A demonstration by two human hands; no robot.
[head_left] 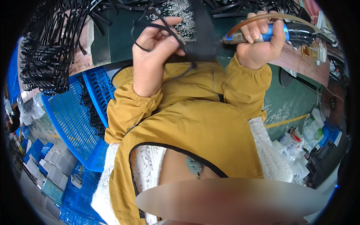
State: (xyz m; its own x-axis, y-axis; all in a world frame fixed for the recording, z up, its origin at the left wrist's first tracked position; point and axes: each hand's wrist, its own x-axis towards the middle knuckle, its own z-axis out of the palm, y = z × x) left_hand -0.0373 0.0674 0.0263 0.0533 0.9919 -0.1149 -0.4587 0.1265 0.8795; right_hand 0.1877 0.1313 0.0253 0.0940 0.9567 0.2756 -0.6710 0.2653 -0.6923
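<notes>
My left hand (150,60) is closed around a thin black strap (162,27), which loops out to the left and trails down past the fingers. My right hand (258,50) grips a blue and black power screwdriver (300,34), its metal tip facing left toward the strap. A gap separates the tip from my left hand. A brownish hose (262,17) arches over the right fingers. Just beyond my left hand lies a heap of small silver metal pieces (183,18), too small to tell exactly what kind.
A thick bundle of black straps (47,56) hangs over the table's left edge. More black straps (236,9) lie at the back. Blue plastic baskets (71,116) stand low on the left, one holding black strips. Plastic bags (300,150) sit at the lower right.
</notes>
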